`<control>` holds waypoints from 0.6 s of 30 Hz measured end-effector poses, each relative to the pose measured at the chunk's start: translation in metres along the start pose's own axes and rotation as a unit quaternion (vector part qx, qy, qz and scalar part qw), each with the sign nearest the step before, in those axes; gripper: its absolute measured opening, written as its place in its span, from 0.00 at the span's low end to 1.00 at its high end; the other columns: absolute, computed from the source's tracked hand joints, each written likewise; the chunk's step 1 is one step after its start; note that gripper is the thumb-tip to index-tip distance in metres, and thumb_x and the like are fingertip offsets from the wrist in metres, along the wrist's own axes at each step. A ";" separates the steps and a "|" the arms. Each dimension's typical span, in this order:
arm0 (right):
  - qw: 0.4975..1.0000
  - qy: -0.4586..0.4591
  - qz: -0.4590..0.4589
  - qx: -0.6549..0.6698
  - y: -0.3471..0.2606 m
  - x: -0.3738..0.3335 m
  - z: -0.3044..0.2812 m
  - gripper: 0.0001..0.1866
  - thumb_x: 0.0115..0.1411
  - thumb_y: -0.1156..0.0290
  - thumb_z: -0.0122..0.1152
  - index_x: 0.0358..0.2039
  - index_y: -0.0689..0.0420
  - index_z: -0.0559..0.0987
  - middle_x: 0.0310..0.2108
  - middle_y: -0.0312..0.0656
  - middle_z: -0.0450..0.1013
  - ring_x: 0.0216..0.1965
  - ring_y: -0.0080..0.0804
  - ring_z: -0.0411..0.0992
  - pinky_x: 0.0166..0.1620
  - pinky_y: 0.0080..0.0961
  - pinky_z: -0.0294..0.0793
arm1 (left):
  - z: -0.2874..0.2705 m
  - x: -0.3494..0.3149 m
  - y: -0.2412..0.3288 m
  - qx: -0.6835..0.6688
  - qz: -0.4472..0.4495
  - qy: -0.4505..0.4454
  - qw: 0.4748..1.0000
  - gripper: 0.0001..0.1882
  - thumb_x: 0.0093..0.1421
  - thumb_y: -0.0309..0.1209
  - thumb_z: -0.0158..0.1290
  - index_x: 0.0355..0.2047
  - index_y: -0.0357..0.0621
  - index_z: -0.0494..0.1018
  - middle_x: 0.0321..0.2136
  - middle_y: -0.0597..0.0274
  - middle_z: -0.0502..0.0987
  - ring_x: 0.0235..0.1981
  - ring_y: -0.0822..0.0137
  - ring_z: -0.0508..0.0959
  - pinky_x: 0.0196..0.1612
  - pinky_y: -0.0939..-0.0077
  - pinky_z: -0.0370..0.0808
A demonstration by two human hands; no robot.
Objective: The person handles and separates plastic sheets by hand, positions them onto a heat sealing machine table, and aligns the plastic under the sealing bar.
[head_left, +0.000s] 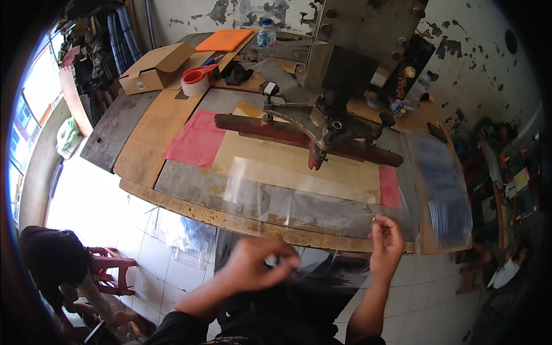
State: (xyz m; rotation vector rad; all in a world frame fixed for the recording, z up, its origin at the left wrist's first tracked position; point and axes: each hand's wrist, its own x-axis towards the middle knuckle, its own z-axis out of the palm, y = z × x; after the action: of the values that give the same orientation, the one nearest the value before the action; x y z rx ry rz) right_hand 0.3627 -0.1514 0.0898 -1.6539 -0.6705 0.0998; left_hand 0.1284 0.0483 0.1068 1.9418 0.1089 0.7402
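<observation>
A clear plastic sheet [287, 202] lies over the front of the press bed and hangs past the table's front edge toward me. My right hand [386, 246] pinches the sheet near its right corner, thumb against fingers. To the left, over the front edge, my left hand [253, 265] is curled and smeared by motion; whether it grips the sheet cannot be made out. Under the sheet is a tan panel [299, 164] with red pieces [198, 138] at its ends. Above it sits the press's dark red bar [356, 150], held by a metal bracket [293, 112].
At the right lies a stack of clear plastic sheets [445, 195]. A cardboard box [155, 66], a tape roll [198, 79], an orange folder [226, 40] and a water bottle [266, 34] stand at the back. Another person [60, 264] is at lower left, beside a red stool [114, 270].
</observation>
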 end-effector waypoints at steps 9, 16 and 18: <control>0.995 -0.038 -0.088 -0.015 -0.029 -0.043 0.033 0.09 0.68 0.80 0.64 0.48 0.64 0.82 0.41 0.41 0.76 0.38 0.25 0.77 0.43 0.21 0.77 | 0.053 -0.008 0.019 0.060 -0.213 0.002 0.975 0.25 0.64 0.39 0.66 0.59 0.45 0.78 0.33 0.62 0.84 0.27 0.66 0.82 0.33 0.73 0.77; 0.996 -0.032 -0.079 0.028 -0.027 -0.050 0.037 0.09 0.68 0.80 0.64 0.48 0.63 0.82 0.41 0.41 0.76 0.38 0.26 0.77 0.44 0.21 0.77 | 0.064 -0.021 0.009 0.223 -0.077 0.092 0.967 0.32 0.60 0.38 0.69 0.61 0.37 0.75 0.47 0.53 0.80 0.50 0.52 0.79 0.56 0.60 0.72; 0.995 -0.041 -0.081 0.032 -0.030 -0.053 0.040 0.09 0.68 0.80 0.64 0.48 0.63 0.82 0.42 0.41 0.76 0.38 0.26 0.77 0.44 0.21 0.77 | 0.068 -0.028 0.007 0.195 -0.072 0.098 0.973 0.29 0.62 0.36 0.67 0.61 0.37 0.76 0.45 0.53 0.81 0.50 0.53 0.80 0.57 0.62 0.72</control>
State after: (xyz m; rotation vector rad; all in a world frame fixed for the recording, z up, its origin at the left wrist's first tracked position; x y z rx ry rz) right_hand 0.2909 -0.1400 0.0933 -1.5346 -0.8527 0.0706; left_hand 0.1407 -0.0191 0.0793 2.1960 0.5455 0.8599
